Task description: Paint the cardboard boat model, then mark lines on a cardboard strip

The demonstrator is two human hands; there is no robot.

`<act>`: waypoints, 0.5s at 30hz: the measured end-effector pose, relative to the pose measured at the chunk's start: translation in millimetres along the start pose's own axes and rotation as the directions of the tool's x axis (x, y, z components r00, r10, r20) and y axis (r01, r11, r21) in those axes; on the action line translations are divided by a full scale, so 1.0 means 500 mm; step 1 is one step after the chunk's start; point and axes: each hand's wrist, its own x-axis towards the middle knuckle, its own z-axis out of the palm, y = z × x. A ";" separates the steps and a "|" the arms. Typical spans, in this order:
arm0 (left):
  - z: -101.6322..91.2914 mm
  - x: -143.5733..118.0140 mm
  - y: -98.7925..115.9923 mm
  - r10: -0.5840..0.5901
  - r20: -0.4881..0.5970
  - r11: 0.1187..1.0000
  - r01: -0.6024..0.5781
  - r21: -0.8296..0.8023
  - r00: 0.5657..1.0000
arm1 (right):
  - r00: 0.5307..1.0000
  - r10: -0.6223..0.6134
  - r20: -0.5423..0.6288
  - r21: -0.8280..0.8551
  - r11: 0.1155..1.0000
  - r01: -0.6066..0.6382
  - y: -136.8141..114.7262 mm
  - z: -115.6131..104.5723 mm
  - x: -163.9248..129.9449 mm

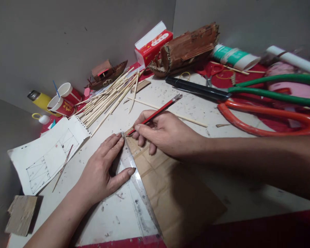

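Note:
My right hand [160,132] grips a red pencil [157,113], its point down near the far end of a clear ruler [141,191]. The ruler lies along the left edge of a creased brown cardboard sheet [167,193]. My left hand [103,168] presses on the ruler with its fingers stretched and its thumb spread. Part of the cardboard is in shadow under my right forearm.
Wooden sticks [111,96] lie piled behind my hands. Large shears [268,106] with green and orange handles lie at right. Two model boats [191,44] stand at the back. A drawing [49,155], paper cups [62,105] and a cardboard stack [22,213] are at left.

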 end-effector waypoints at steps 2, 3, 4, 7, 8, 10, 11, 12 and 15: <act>0.000 0.000 0.000 0.005 -0.004 1.000 -0.005 0.007 1.000 | 1.000 0.000 -0.003 -0.001 1.000 0.000 0.000 0.000 0.001; 0.000 0.000 0.000 0.008 -0.006 1.000 -0.008 0.009 1.000 | 1.000 0.003 -0.002 -0.006 1.000 -0.003 0.000 0.000 0.002; 0.000 0.000 0.000 0.011 -0.009 1.000 -0.011 0.010 1.000 | 1.000 0.007 -0.001 -0.012 1.000 -0.007 -0.001 0.000 0.002; 0.001 -0.001 -0.001 0.014 -0.013 1.000 -0.014 0.012 1.000 | 1.000 0.004 0.014 -0.027 1.000 -0.004 0.001 -0.001 0.004; 0.001 -0.001 -0.001 0.014 -0.012 1.000 -0.014 0.014 1.000 | 1.000 -0.004 0.024 -0.027 1.000 0.005 0.002 -0.001 0.005; 0.001 -0.001 -0.001 0.016 -0.010 1.000 -0.016 0.020 1.000 | 0.999 -0.022 0.040 -0.029 0.999 0.024 0.005 -0.002 0.007; 0.001 -0.001 -0.001 0.019 -0.008 1.000 -0.019 0.021 1.000 | 0.999 -0.028 0.045 -0.033 0.999 0.030 0.006 -0.002 0.007; 0.001 -0.001 -0.001 0.021 -0.009 1.000 -0.021 0.023 1.000 | 0.998 -0.031 0.048 -0.040 0.999 0.033 0.008 -0.003 0.008; 0.002 -0.001 -0.002 0.029 -0.012 0.999 -0.029 0.025 1.000 | 0.997 -0.035 0.065 -0.060 0.997 0.039 0.009 -0.003 0.007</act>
